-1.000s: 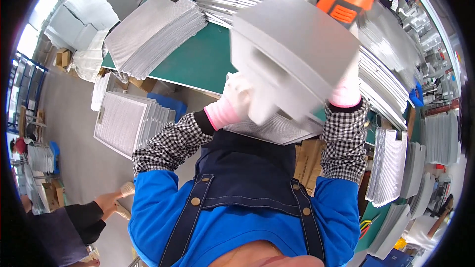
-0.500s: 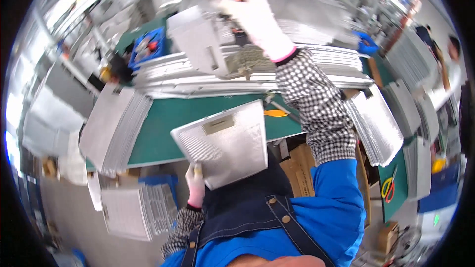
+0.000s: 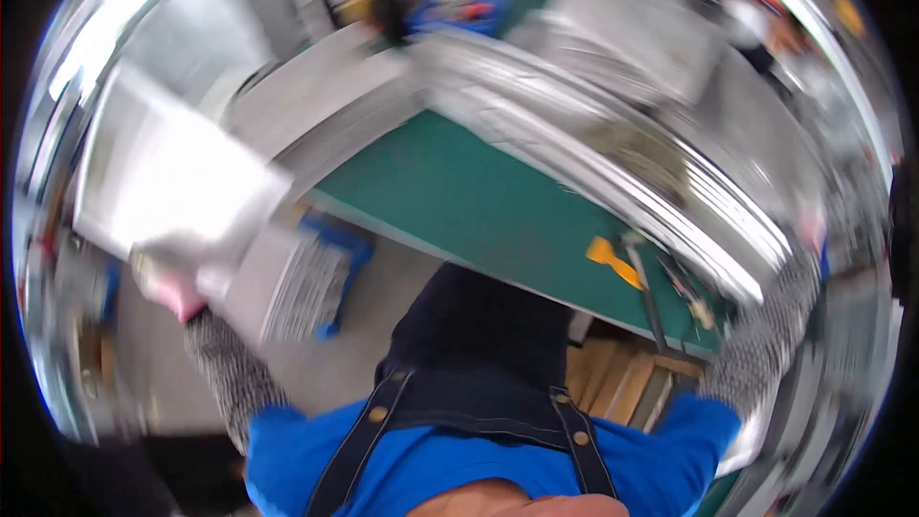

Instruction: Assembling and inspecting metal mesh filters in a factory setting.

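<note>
The picture is heavily motion-blurred. My left hand (image 3: 177, 285), in a pink and white glove, grips the lower edge of a flat grey metal panel (image 3: 163, 172) held out to my left, over the floor and away from the green table (image 3: 459, 201). My right hand (image 3: 814, 228) is a blur at the far right, close to the long stacks of grey panels (image 3: 613, 172) on the table. Whether it holds anything cannot be made out. Both forearms wear checked sleeves.
A yellow-handled tool (image 3: 613, 260) lies on the table near its front edge. On the floor to the left, a stack of panels rests on a blue crate (image 3: 321, 278). More panel stacks (image 3: 316, 105) cover the table's far left end.
The view has swung left. My left hand carried the panel from in front of my chest out to the left. My right arm dropped from its raised reach to the far right.
</note>
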Demonstrator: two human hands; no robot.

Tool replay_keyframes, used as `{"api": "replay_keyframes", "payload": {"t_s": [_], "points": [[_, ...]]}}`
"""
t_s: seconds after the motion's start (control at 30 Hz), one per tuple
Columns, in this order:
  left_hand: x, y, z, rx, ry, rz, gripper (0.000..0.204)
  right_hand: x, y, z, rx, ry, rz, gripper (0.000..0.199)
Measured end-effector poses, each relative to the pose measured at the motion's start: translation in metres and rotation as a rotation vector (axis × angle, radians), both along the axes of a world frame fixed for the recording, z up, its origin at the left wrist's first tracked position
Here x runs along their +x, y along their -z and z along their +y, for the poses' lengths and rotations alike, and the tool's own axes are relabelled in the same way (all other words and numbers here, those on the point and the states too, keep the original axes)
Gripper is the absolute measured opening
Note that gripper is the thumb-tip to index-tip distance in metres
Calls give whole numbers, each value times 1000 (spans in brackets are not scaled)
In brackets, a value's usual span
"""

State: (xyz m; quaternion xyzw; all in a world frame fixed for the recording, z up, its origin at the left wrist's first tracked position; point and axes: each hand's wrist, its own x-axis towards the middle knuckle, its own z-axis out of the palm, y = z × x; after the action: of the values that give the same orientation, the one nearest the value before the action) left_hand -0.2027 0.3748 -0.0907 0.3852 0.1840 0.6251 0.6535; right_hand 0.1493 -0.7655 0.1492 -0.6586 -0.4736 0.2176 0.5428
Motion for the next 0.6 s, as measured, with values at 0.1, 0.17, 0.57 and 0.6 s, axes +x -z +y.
{"api": "replay_keyframes", "payload": {"t_s": [0.1, 0.17, 0.57, 0.6], "points": [[-142, -75, 134, 346, 524, -102, 24, 165, 107, 284, 190, -391, 102, 94], [-154, -27, 146, 476, 7, 544, 28, 191, 131, 404, 194, -515, 122, 92], [-98, 114, 45, -273, -377, 1750, 38, 172, 91, 480, 165, -276, -69, 85], [-94, 108, 45, -158, -320, 1920, 36, 172, 90, 465, 171, -234, -85, 84]]}}
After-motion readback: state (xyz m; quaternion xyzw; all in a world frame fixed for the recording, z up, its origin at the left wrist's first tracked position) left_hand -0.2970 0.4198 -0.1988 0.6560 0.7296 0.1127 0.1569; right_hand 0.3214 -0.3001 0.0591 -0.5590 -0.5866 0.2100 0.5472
